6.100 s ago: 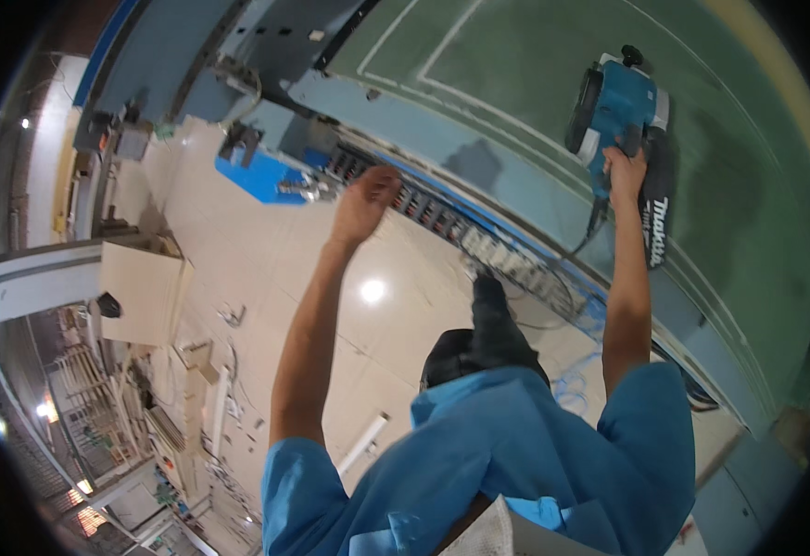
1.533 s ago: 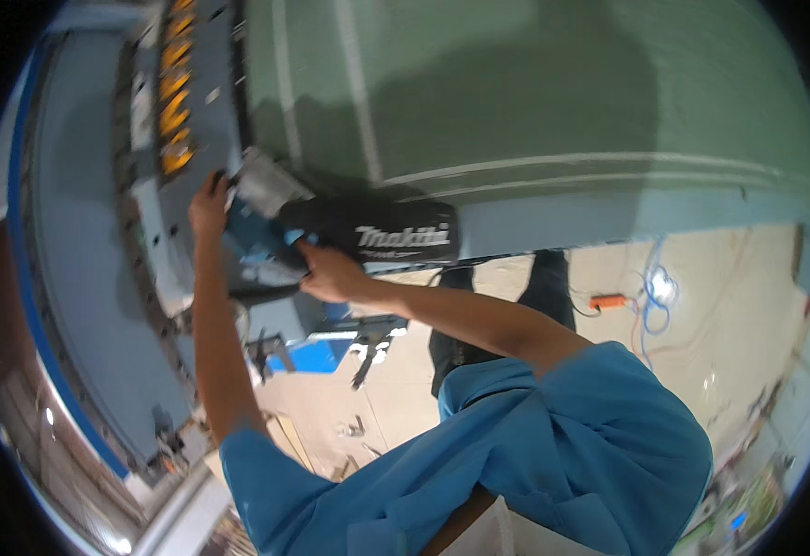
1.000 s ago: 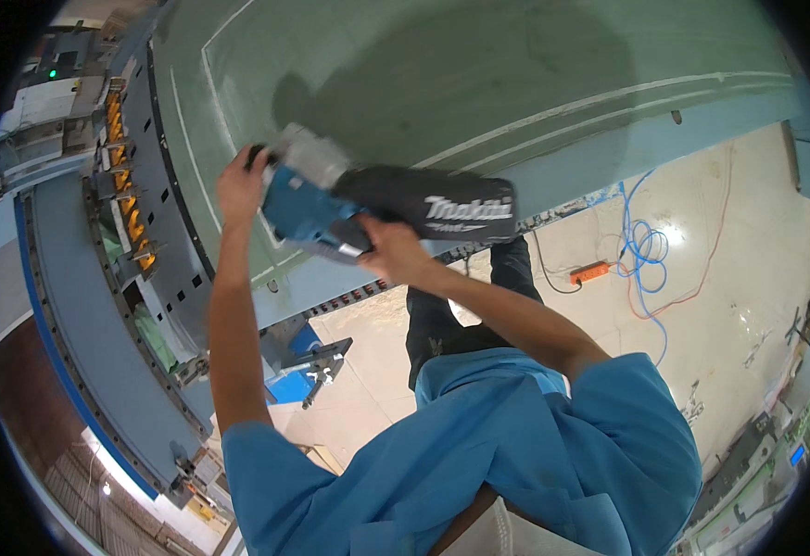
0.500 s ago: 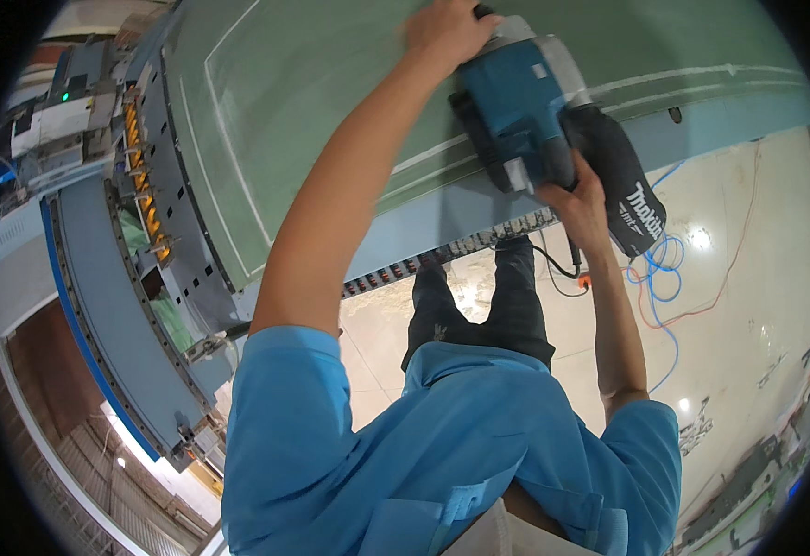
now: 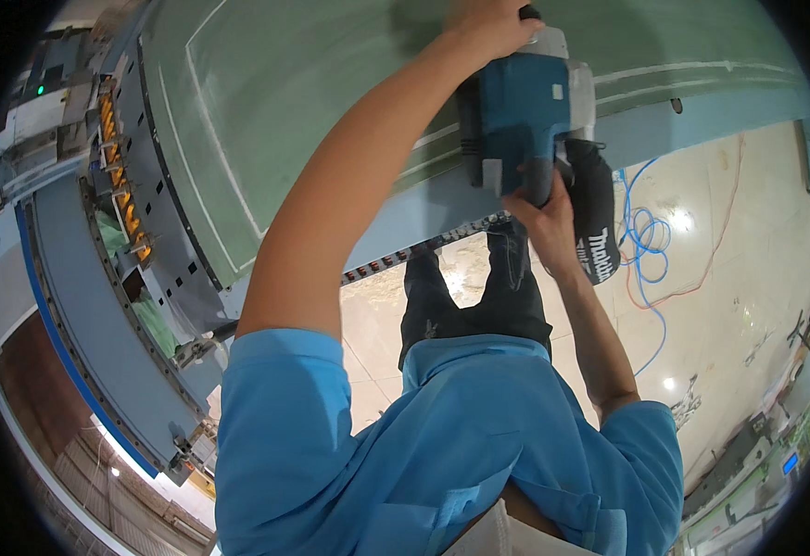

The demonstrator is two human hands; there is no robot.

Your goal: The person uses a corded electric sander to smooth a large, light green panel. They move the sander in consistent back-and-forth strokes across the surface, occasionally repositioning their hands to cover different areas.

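Note:
A teal belt sander [image 5: 523, 102] with a grey-silver housing rests on a large green panel [image 5: 303, 83] marked with pale outlines. My left hand [image 5: 493, 28] is closed on the dark knob at the sander's far end; the top edge cuts off part of that hand. Around the rear handle, my right hand [image 5: 546, 218] is wrapped near the panel's front edge. A black dust bag [image 5: 595, 218] hangs from the tool, just right of my right wrist. The sander's underside is hidden.
A light blue metal edge [image 5: 627, 144] borders the panel. Blue hose [image 5: 648, 236] lies coiled on the tiled floor [image 5: 702, 204] at right. To the left stands machinery with a yellow spiral part [image 5: 118, 176] and a curved blue-grey rail [image 5: 108, 306].
The sander has shifted slightly right over the panel and turned straighter, both hands moving with it. The dust bag has swung left toward my right wrist. My view has shifted a little.

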